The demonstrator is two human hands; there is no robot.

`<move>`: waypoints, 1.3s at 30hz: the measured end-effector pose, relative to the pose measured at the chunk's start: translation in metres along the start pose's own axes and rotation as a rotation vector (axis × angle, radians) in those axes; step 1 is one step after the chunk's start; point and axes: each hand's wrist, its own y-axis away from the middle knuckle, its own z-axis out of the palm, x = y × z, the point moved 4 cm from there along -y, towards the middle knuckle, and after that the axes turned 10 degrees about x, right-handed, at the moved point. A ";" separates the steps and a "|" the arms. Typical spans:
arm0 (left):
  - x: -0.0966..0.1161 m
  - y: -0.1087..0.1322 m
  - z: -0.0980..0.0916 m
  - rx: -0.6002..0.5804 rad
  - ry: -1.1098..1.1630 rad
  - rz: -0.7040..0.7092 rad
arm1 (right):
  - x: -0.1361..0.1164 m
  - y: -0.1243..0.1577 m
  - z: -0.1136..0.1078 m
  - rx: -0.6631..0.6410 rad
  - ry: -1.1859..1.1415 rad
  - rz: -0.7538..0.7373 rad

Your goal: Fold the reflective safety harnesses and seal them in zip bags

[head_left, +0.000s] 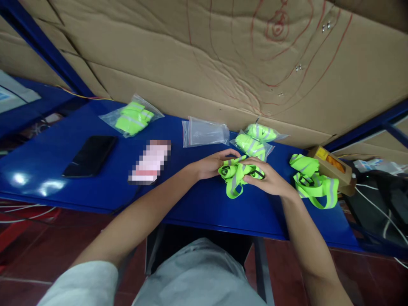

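A bunched neon-green reflective strap (235, 178) lies on the blue table (204, 204), held between both hands. My left hand (213, 164) curls round its left side. My right hand (267, 177) presses on its right side with fingers closed over it. An empty clear zip bag (204, 132) lies just behind the hands. Two bagged green straps (256, 141) sit behind the right hand.
A loose green strap (310, 182) and a small cardboard box (333, 166) lie at the right end. A bagged strap (132, 118), a black phone (91, 155) and a pink item (149, 163) lie to the left. Cardboard (204, 55) backs the table.
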 end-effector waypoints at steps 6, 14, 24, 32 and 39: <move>-0.005 -0.006 0.002 0.084 -0.326 0.176 | 0.001 0.000 0.020 -0.100 0.005 -0.108; 0.016 0.009 -0.010 0.406 -0.938 0.305 | 0.000 -0.001 0.048 -0.095 0.063 -0.143; 0.050 0.037 0.000 -0.091 -0.739 0.235 | 0.006 -0.001 0.038 0.198 0.097 -0.154; 0.039 0.056 0.020 0.283 -0.919 0.556 | -0.002 -0.003 0.025 0.332 -0.037 -0.044; 0.045 0.027 -0.004 0.473 -0.631 0.509 | 0.031 -0.009 0.023 0.548 -0.307 0.255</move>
